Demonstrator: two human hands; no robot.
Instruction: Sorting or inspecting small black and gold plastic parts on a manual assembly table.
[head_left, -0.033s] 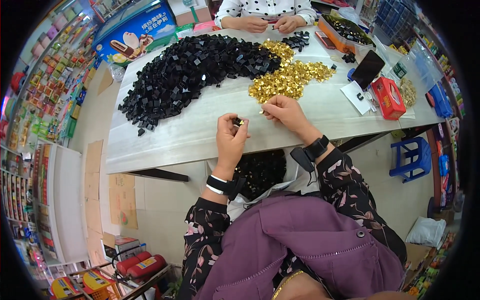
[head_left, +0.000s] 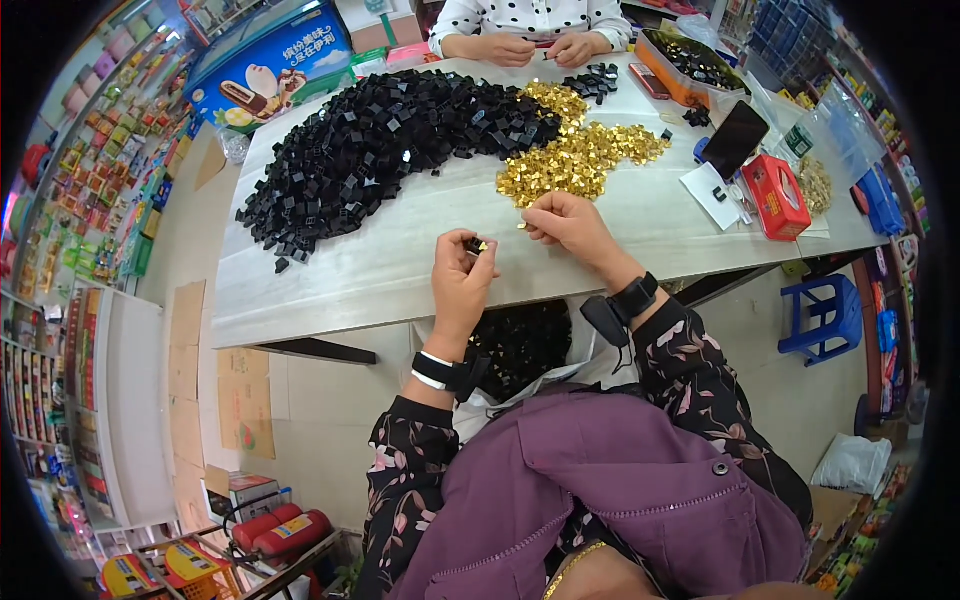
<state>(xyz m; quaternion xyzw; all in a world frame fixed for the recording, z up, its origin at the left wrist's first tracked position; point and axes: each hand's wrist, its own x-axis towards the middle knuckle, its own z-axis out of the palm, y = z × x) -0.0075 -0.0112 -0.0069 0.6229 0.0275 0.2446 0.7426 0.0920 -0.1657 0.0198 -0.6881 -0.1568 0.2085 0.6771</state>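
Near the table's front edge, my left hand pinches a small black plastic piece with a gold bit on it between thumb and fingers. To its right, my right hand holds a small gold piece at its fingertips. Just beyond my right hand spreads a heap of shiny gold pieces. A large heap of black square pieces covers the table's left and middle, touching the gold heap. Below the table edge, in front of my lap, a white bag holds many black pieces with gold bits.
Across the table, another person's hands work beside a small black pile. On the right are an orange-sided tub of black pieces, a dark phone and a red box. A blue stool stands on the floor.
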